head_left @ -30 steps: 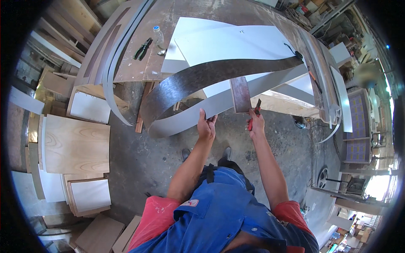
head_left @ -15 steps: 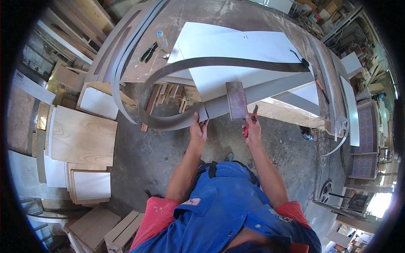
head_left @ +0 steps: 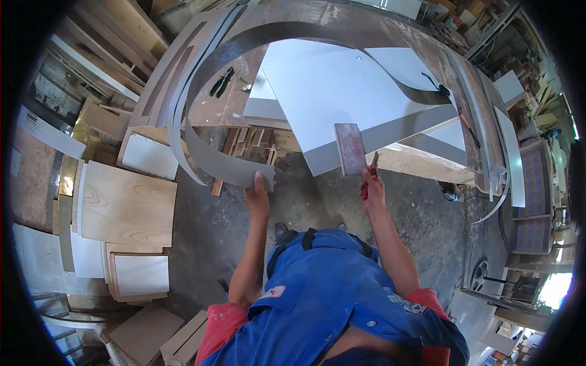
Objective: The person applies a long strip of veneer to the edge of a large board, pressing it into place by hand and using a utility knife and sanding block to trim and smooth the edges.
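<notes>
My left hand (head_left: 259,189) is closed on the end of a long, curved, flexible strip (head_left: 229,171), dark on one face and grey on the other, which loops up over the bench to lie on white panels (head_left: 323,91). My right hand (head_left: 372,192) grips a red-handled utility knife (head_left: 372,171) together with a flat, rectangular, worn brownish board (head_left: 349,149), held upright before the panels' front edge. Dark pliers (head_left: 221,82) lie on the bench inside the loop. A black object with a cord (head_left: 441,90) rests at the panels' right edge, near an orange-handled tool (head_left: 467,128).
The worn workbench (head_left: 394,21) carries more long, thin strips (head_left: 179,146) along both sides. Stacked plywood and white boards (head_left: 125,207) stand at the left. A purple-patterned cabinet (head_left: 530,183) and a wheeled metal machine (head_left: 479,274) are at the right, on the concrete floor (head_left: 421,226).
My left hand has moved left with the strip's end, and the loop has swung back and up over the bench, off the panels' front part. My right hand has shifted slightly right.
</notes>
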A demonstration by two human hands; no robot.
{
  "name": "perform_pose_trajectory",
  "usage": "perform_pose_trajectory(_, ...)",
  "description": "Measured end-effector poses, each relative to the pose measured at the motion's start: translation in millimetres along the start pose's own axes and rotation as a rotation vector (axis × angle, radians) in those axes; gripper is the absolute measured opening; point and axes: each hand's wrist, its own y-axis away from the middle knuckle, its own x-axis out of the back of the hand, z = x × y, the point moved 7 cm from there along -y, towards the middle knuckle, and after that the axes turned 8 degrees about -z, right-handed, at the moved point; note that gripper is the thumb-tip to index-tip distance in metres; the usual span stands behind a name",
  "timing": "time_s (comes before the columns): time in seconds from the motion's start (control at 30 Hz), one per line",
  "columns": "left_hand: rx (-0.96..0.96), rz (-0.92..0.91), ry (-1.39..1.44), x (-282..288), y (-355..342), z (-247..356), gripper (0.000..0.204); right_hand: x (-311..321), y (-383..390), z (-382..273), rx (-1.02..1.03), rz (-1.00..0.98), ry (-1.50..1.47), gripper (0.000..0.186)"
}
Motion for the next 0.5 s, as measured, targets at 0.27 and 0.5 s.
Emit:
perform_pose_trajectory(0.27, -0.086, -0.075, -0.130, 30, -3, 67, 0.033, -23, 18, 0, 0.083, 0.022, -0.045, 0.025)
perform_pose_trajectory(0.5, -0.045, -0.105, -0.119, 53, -7, 77, 0.036, -43, 46, 7, 0.090, 0.103, -0.011, 0.024)
